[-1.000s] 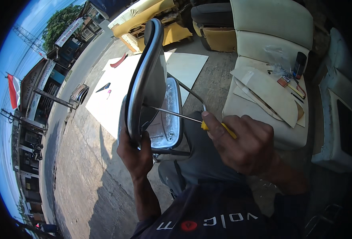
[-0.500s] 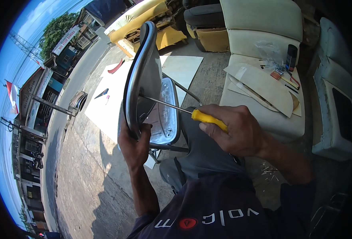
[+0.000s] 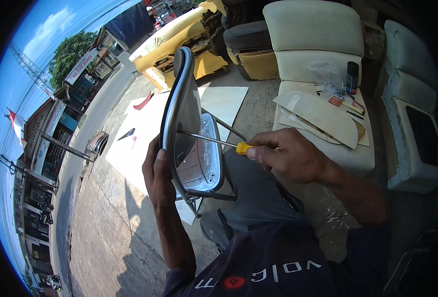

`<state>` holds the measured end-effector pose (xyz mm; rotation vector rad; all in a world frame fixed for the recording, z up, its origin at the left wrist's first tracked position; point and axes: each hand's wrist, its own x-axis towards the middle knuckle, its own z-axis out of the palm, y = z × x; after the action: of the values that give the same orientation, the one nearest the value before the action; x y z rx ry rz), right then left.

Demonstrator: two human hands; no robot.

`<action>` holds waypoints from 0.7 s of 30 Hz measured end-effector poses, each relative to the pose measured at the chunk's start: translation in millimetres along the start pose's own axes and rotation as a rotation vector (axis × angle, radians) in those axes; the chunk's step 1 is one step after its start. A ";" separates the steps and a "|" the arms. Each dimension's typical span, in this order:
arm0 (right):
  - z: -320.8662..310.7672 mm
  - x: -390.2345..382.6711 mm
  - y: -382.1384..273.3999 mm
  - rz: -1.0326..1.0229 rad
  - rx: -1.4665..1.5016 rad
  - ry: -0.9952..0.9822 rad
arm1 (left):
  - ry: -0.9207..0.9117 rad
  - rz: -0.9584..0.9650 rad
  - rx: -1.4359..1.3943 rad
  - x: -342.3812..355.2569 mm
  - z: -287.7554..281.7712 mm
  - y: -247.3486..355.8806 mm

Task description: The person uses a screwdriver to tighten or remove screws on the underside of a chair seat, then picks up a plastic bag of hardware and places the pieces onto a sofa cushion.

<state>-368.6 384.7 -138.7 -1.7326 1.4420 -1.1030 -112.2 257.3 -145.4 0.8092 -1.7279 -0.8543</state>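
A metal-framed chair stands in front of me, its backrest (image 3: 185, 106) upright and edge-on to my view. My left hand (image 3: 158, 171) is closed round the lower side of that backrest, fingers on the outer face. In my right hand (image 3: 290, 156) is a screwdriver with a yellow handle (image 3: 242, 148). Its long shaft (image 3: 206, 138) points left, and the tip meets the inner face of the backrest; what it touches there is too small to make out. Below lies the bare seat pan (image 3: 201, 163), whitish and worn, with no cushion on it.
A cream seat (image 3: 298, 151) at the right bears cut board pieces (image 3: 323, 116), a black spray can (image 3: 352, 77) and small tools. White sheets (image 3: 139, 128) lie on the ground, with scissors (image 3: 126, 134) and a red strip (image 3: 143, 101). A torn yellow sofa (image 3: 179, 42) stands behind.
My left hand has shifted its hold on the backrest, the thumb now higher along the edge. My right fingers have closed further over the screwdriver handle. The backrest sits slightly lower in view.
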 end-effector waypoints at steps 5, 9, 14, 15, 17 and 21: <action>17.7 0.8 15.0 -0.400 -0.246 0.295 | -0.053 -0.066 -0.100 3.8 -8.7 2.0; 28.6 -10.2 10.2 -0.370 -0.446 0.297 | -0.055 -0.045 -0.107 3.4 -9.5 -3.0; 14.4 1.3 4.5 -0.171 -0.063 0.161 | -0.023 0.030 0.060 -8.5 -17.8 -18.9; 20.0 -1.5 8.6 -0.194 -0.055 0.194 | -0.012 0.048 0.151 -18.0 -18.9 -21.9; 29.4 -5.0 23.6 -0.245 -0.033 0.242 | -0.019 0.068 0.103 -35.8 -19.4 -34.2; 43.8 -17.0 45.4 0.040 0.345 0.262 | -0.119 0.021 0.004 -43.1 -27.8 -50.5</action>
<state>-351.4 389.6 -201.6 -1.3516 1.3322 -1.5015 -67.6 261.9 -201.8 0.7540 -1.8399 -0.9006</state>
